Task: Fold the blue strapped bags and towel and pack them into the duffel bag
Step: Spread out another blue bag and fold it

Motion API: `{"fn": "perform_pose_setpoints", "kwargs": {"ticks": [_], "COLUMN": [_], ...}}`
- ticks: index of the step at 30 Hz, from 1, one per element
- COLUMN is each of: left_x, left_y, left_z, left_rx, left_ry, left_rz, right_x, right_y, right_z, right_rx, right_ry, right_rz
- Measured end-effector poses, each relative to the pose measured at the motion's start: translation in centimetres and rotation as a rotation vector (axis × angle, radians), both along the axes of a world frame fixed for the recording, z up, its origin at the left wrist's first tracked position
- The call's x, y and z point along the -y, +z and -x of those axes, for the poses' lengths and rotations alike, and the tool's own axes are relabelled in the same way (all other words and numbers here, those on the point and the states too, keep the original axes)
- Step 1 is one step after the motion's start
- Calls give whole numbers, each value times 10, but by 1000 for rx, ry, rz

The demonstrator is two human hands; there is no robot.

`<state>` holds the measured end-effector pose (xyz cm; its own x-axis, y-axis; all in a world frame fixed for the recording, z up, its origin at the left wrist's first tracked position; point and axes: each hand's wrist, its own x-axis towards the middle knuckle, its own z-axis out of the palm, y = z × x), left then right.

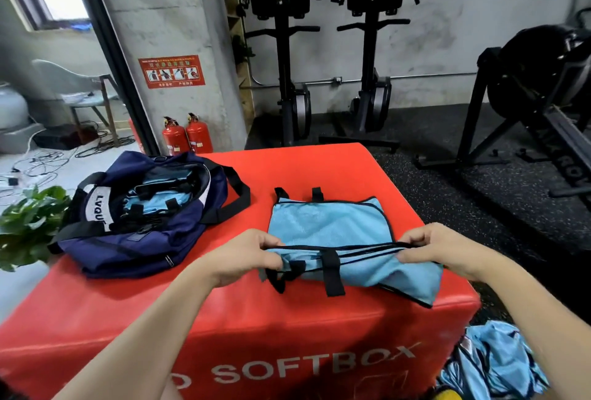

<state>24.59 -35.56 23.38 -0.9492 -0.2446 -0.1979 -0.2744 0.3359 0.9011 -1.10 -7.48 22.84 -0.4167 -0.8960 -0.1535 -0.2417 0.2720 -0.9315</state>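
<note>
Blue mesh, the strapped bag [332, 227] lies flat on the red soft box [319, 172], its near edge lifted in a fold: the left hand [252, 255] and right hand [438, 249] each pinch an end of that edge, fingers curled round fabric and cords. Slack black straps [331, 268] hanging from the fold could get trapped inside or pull it crooked, and a loose bundle may not sit neatly in the open duffel bag [144, 211] to the left, which already holds blue pieces

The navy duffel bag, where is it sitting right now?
The duffel bag lies open on the left part of the red soft box, left of the light blue strapped bag, with fire extinguishers behind it.
</note>
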Motion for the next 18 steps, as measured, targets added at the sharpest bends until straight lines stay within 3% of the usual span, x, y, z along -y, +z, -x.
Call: {"fn": "perform_pose_setpoints", "kwargs": {"ticks": [5, 18], "left_x": [22, 99], "left_y": [3, -38], "left_z": [28, 126], "left_rx": [-34, -160], "left_ry": [95, 484], "left_rz": [-133, -200], "right_x": [28, 116], "right_y": [3, -38], "right_z": [25, 101], "right_rx": [52, -206], "right_ry": [-135, -334], "right_rz": [143, 116]}}
